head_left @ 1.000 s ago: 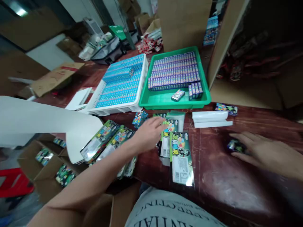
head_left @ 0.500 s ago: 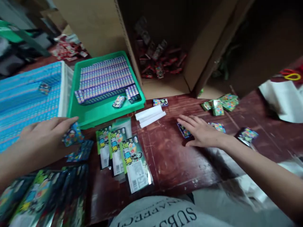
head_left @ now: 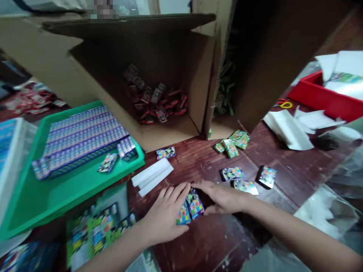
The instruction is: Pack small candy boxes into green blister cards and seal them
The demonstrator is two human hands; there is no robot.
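My left hand (head_left: 166, 215) and my right hand (head_left: 224, 196) meet on the dark red table (head_left: 204, 241), just in front of me. Between them sit a few small colourful packets (head_left: 190, 207). My left fingers lie over the packets from the left. My right fingers curve against them from the right, so both hands press them together. More loose packets (head_left: 232, 173) lie just beyond my right hand, and a dark one (head_left: 266, 176) sits further right.
A green tray (head_left: 56, 196) with rows of purple boxes (head_left: 79, 139) stands at left, printed bags (head_left: 96, 226) below it. An open cardboard box (head_left: 170, 134) holds red packets (head_left: 154, 102). Folded white paper (head_left: 151, 175), green packets (head_left: 233, 144), a red tray (head_left: 320, 99) and scissors (head_left: 283, 104) lie around.
The view has swung right. My left hand came from beside the green tray to the middle with packets, and my right hand drew in to meet it.
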